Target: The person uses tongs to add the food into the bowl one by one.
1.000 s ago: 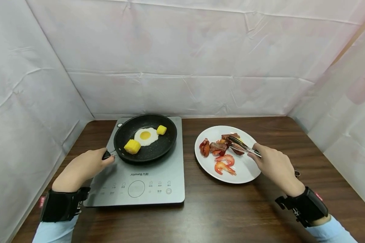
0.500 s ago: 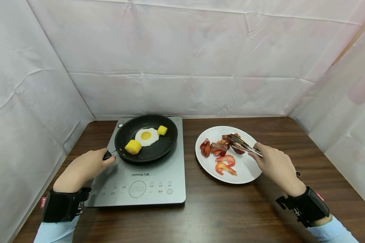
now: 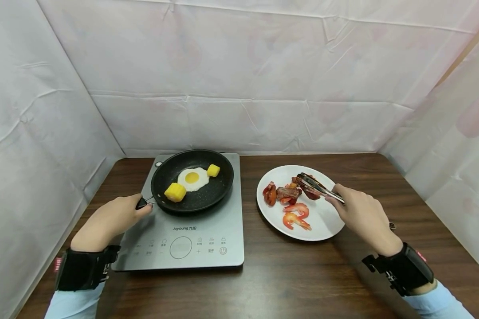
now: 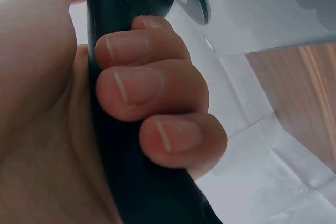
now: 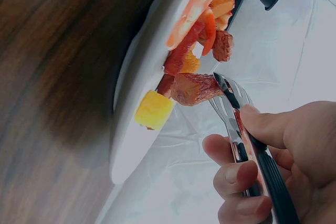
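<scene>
- Black and non-stick, the frying pan (image 3: 192,180) is sitting on the grey induction cooker (image 3: 183,230), carrying a fried egg (image 3: 192,178) and two yellow corn pieces (image 3: 174,192).
- The left hand (image 3: 111,217) is curling its fingers (image 4: 152,85) tightly round the pan handle (image 4: 126,171), as the left wrist view shows plainly.
- The right hand (image 3: 361,215) is squeezing metal tongs (image 3: 317,188), whose tips are clamping a dark brown piece of meat (image 5: 195,88) just over the far side of the white plate (image 3: 323,221).
- Red shrimp (image 3: 295,215) and other reddish pieces are lying on the plate, and a yellow chunk (image 5: 153,110) is sitting beside the held meat.
- The meat is looking narrowly pinched at one end, so I judge it could be slipping free and dropping onto the wooden table (image 3: 303,274) if the squeeze were loosening.
- Another risk, as I am reading it: the meat is touching or nearly touching its neighbours, so a hasty lift could be dragging one off the rim.
- The pan could also be skidding on the smooth cooker top if the left hand were tugging sideways.
</scene>
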### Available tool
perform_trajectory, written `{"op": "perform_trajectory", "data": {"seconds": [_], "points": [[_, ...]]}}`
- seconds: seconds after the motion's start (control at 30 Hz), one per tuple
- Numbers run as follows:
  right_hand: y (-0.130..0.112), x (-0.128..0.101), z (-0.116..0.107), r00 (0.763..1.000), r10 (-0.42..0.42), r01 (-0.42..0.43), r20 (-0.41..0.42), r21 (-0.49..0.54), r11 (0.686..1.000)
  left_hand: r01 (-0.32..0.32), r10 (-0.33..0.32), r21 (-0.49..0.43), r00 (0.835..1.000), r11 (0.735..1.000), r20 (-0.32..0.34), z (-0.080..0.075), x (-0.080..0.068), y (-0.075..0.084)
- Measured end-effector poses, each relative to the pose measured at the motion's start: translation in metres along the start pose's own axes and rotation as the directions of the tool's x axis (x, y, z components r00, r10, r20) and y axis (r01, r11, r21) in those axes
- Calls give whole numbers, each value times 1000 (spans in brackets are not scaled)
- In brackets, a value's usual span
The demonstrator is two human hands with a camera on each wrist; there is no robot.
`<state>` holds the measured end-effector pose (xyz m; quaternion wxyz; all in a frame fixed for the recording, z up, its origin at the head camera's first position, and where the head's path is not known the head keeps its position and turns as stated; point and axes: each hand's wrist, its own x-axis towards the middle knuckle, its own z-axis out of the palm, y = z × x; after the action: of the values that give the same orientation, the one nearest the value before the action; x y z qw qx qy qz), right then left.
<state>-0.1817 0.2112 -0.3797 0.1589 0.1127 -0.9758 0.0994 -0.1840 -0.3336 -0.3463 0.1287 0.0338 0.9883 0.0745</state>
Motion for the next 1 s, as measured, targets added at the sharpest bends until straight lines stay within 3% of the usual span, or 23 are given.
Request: {"op": "perform_trajectory", "data": {"seconds": [0.33,0.67,1.0], "points": [[-11,11,-6,998,-37,38,-41,11,999,14,-14,0,1000,1000,1,-2,-2,2],[-22,19,-10,1000,-26,26,-5,37,999,12,-12,11,1000,1000,-8,-1,-1,2],[-33,29,-14,996,-88,88,-30,31,996,6,-6,1,1000,1000,-15,-1,0,1]]}}
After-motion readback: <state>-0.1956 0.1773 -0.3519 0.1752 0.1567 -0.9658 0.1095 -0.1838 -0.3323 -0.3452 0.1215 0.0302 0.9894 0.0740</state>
